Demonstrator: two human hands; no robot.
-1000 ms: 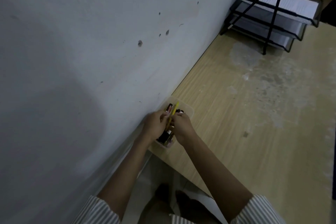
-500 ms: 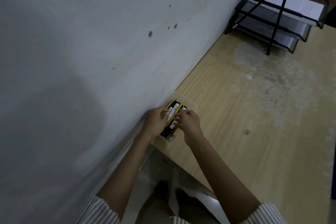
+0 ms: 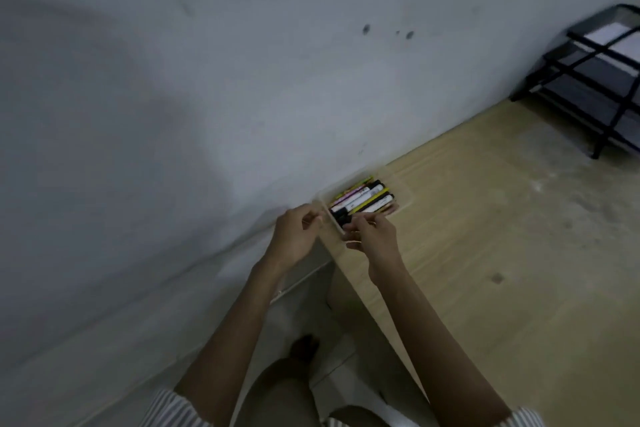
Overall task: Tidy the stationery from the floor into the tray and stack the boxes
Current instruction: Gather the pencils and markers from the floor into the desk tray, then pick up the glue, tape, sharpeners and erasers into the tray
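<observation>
Pale wooden desk (image 3: 485, 253) meets a scuffed grey wall (image 3: 173, 114), where a clear box (image 3: 403, 197) of pens (image 3: 363, 201) sits at the near corner. Your left hand (image 3: 294, 239) grips the box's near end, fingers curled on it. Your right hand (image 3: 375, 239) curls over the pens' tips, its hold lost in blur.

Clear plastic box (image 3: 327, 218), wood-grain desk (image 3: 485, 253)

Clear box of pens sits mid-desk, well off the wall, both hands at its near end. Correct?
Not mid-desk. The head view shows the clear box against the wall at the desk's near corner. The rest holds: pens lie in it, and the left hand and right hand are at its near end.
</observation>
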